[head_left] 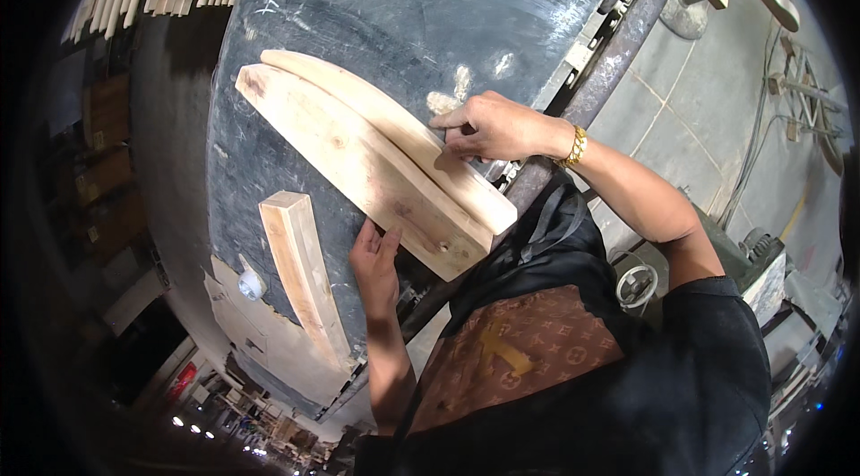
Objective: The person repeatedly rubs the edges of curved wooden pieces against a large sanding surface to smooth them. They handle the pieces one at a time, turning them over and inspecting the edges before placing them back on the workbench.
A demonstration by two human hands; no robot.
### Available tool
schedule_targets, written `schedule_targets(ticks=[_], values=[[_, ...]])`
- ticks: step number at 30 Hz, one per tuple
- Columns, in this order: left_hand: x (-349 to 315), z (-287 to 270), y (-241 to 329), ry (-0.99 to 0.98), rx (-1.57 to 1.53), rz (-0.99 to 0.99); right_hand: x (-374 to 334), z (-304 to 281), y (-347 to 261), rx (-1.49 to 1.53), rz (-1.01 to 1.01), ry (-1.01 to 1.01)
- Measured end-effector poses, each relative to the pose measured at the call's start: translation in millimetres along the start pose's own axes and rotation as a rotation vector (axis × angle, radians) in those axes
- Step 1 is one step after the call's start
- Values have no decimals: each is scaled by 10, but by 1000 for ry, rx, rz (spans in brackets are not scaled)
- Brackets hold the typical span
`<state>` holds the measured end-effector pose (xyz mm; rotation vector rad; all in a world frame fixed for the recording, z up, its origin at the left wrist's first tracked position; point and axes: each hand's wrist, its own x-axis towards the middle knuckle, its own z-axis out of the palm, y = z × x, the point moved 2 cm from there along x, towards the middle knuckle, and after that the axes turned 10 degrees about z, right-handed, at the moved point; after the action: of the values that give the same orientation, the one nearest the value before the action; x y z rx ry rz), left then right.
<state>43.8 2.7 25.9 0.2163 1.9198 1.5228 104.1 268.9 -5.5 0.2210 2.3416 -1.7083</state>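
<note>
Resting our left hand (376,272) against the wide board's (358,167) edge, we are curling our right hand (493,128) over the narrow curved piece (381,104) alongside; whether either is gripping, we cannot tell. Both pieces are lying on our dark table (358,6), near a separate wooden block (303,270).

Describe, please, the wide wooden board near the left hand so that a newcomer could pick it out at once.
On the dark tabletop, look toward the person's left hand. The wide board lies slantwise right there, tapering toward its far end. It is broader than both the curved strip along its right side and the separate block to its left.
</note>
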Motion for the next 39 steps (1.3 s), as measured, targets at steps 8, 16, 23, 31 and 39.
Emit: schedule_targets(ticks=[8, 16, 23, 31, 39], values=[[2, 35, -50, 19, 11, 93, 12, 92, -106, 2, 139, -18], [21, 79, 58, 42, 79, 80, 49, 98, -134, -41, 166, -2], [194, -82, 117, 121, 1, 32, 306, -55, -368, -59, 263, 8], [665, -331, 252, -44, 121, 88, 782, -187, -479, -145, 150, -167], [712, -335, 210, -55, 24, 0, 846, -171, -319, 60, 191, -335]])
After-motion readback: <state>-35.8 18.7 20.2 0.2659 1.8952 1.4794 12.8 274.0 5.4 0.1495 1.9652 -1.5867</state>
